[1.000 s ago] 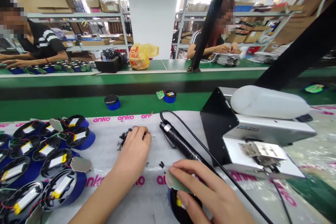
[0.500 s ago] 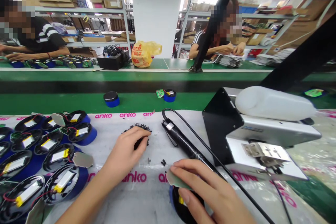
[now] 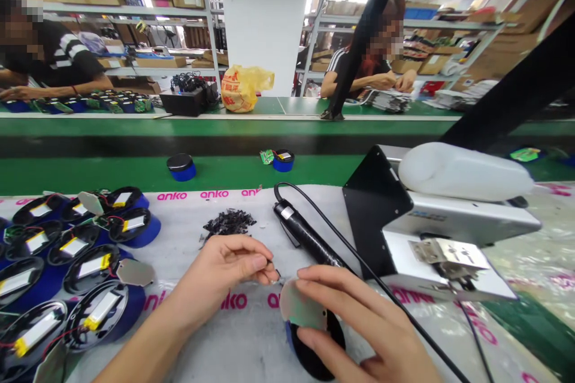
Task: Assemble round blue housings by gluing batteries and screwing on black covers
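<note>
My left hand (image 3: 227, 269) is pinched, with a small dark piece (image 3: 270, 262) just showing at its fingertips. Behind it lies a pile of short black bits (image 3: 230, 221). My right hand (image 3: 368, 323) grips a grey-green, roundish circuit board (image 3: 300, 306) by its edge between thumb and fingers. The board is tilted up over a round blue housing with a black inside (image 3: 309, 354), which the right hand partly covers. My left fingertips are close to the board's left side, a small gap apart.
Blue housings with white batteries (image 3: 103, 308) crowd the left. A black corded pen-shaped tool (image 3: 308, 236) lies beyond my right hand, near a metal machine (image 3: 449, 275) with a white bottle (image 3: 462, 172). Two housings (image 3: 181, 167) stand on the green strip. Two people sit opposite.
My left hand has come away from the black pile toward the board, now pinching a small piece. The right hand has tilted the board up, so more of its face shows.
</note>
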Demonstrator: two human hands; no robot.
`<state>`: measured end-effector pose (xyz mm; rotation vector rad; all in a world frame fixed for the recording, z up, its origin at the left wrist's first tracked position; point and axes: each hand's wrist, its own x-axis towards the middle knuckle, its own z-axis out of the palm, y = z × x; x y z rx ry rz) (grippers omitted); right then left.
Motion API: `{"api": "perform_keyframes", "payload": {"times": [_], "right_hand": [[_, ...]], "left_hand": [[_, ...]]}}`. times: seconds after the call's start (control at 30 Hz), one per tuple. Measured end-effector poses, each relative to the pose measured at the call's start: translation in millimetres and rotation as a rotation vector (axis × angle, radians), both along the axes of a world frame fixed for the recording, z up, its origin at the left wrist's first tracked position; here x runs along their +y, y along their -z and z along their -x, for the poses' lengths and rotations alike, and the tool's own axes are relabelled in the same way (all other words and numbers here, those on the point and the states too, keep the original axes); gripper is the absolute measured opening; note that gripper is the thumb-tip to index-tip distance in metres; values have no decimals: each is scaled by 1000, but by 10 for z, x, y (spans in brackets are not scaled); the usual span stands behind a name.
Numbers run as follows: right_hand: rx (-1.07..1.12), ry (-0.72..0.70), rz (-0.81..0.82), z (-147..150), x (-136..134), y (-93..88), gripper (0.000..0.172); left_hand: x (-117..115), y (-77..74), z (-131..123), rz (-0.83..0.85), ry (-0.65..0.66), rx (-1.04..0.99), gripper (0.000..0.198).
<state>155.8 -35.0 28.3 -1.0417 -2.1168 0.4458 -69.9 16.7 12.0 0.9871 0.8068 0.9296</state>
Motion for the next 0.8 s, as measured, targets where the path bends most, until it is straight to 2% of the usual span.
{"api": "perform_keyframes", "payload": {"times": [0.1,0.2,0.43,0.63,0.8], "right_hand": [[-8,23,32,-4,-7,8,35],[-22,60,74,1,-24,7,32],[-21,-30,-51,30,4,11,31],[-2,32,77,30,-46,-29,31],[-32,1,41,8,-29,-19,30]], "left_hand": [[-32,-14,-16,-17,109,29,10],[-42,-30,-10,6,157,25,8],[-20,-47,26,113,153,-32,9],[-38,-52,43,105,180,35,4],[-32,-26,27,132,198,13,5]]}}
